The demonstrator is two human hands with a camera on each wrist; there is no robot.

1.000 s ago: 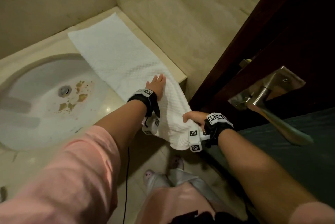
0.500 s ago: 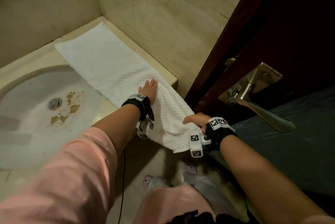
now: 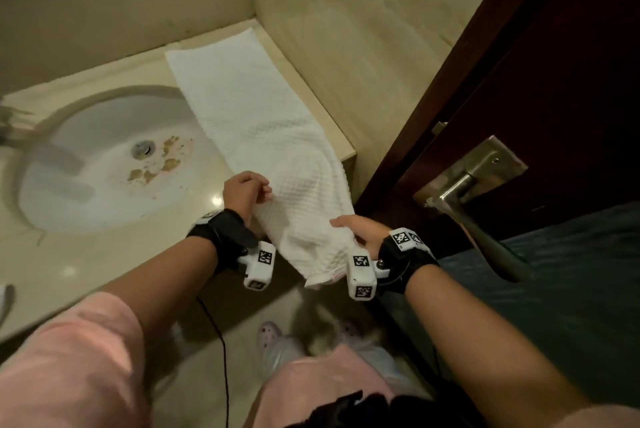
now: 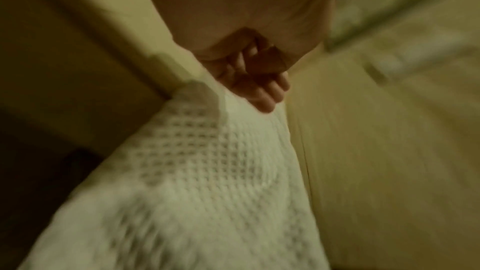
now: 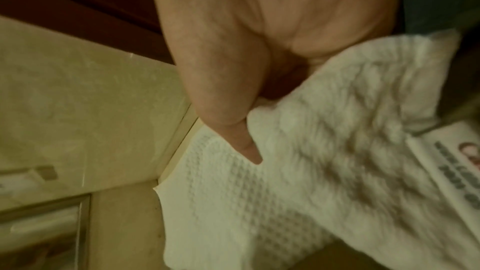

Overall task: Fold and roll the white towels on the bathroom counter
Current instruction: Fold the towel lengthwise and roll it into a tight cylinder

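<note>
A long white waffle towel [image 3: 256, 123] lies flat on the beige counter [image 3: 104, 254], running from the back corner to the front edge. Its near end hangs off that edge. My left hand [image 3: 247, 190] sits at the towel's left edge near the counter front, fingers curled on the cloth [image 4: 207, 171]. My right hand [image 3: 360, 232] grips the right edge of the hanging end, with the thumb [image 5: 246, 147] lying on top of the towel [image 5: 285, 171] and the fingers hidden under it. A printed label [image 5: 454, 171] shows at the towel's end.
A white sink basin [image 3: 104, 168] with brown stains lies left of the towel. A tiled wall [image 3: 346, 47] borders the counter on the right. A dark wooden door [image 3: 519, 81] with a metal handle [image 3: 467, 192] stands close to my right hand.
My left hand lay flat on the towel with straight fingers; now it has drawn back to the left edge with fingers curled. My right hand keeps its hold on the hanging end.
</note>
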